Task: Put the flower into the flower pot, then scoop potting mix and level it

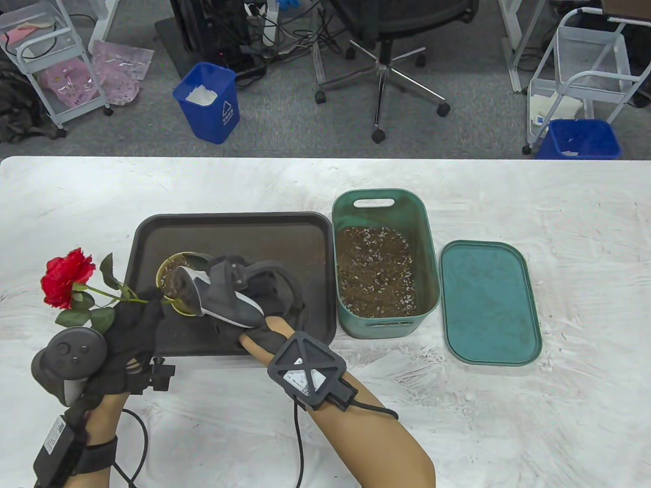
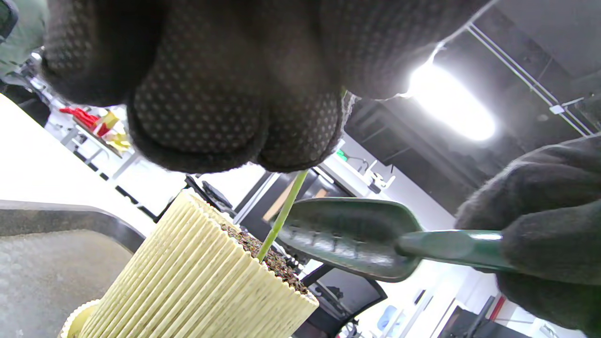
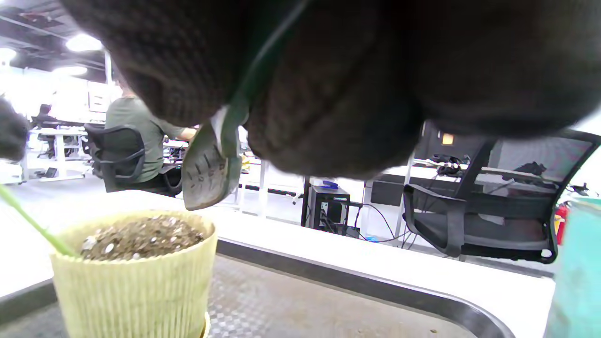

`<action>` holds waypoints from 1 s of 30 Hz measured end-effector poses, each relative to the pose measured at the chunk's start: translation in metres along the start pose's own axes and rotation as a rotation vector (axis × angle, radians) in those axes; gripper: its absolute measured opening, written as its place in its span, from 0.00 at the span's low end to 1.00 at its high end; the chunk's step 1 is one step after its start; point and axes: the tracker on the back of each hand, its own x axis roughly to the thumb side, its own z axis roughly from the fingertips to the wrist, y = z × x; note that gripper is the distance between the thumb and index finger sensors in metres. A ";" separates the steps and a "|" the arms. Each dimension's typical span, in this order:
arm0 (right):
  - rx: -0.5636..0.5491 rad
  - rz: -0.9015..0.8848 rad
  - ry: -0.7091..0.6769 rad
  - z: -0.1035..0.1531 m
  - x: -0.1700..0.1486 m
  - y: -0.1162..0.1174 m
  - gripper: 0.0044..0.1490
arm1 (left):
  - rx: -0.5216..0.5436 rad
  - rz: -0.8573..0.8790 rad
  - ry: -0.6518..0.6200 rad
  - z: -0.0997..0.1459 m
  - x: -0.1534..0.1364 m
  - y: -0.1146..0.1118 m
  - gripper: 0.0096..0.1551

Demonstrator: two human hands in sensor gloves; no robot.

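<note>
A pale yellow ribbed flower pot (image 1: 170,272) stands on the dark tray (image 1: 229,229), filled with potting mix (image 3: 141,237) up to its rim. The red flower (image 1: 66,277) leans out to the left, and its green stem (image 2: 281,216) goes into the mix. My left hand (image 1: 145,305) pinches the stem just left of the pot. My right hand (image 1: 229,277) hovers over the pot and grips the handle of a green scoop (image 2: 347,239). The scoop's blade (image 3: 209,178) tilts down just above the mix. In the table view the tracker hides the scoop.
A green tub (image 1: 424,239) of potting mix (image 1: 376,269) stands right of the tray, and its lid (image 1: 488,302) lies flat further right. Beyond the table's far edge are blue bins (image 1: 208,101), an office chair (image 1: 386,61) and white carts.
</note>
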 end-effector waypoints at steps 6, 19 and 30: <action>-0.014 -0.076 0.099 0.008 -0.044 -0.025 0.32 | 0.001 -0.008 -0.005 0.000 0.000 0.000 0.25; -0.066 -0.192 0.476 0.021 -0.165 -0.082 0.32 | -0.001 -0.004 -0.004 0.000 0.000 0.000 0.25; 0.411 -0.151 0.786 0.019 -0.235 -0.035 0.33 | 0.000 -0.002 0.000 0.000 0.000 0.000 0.25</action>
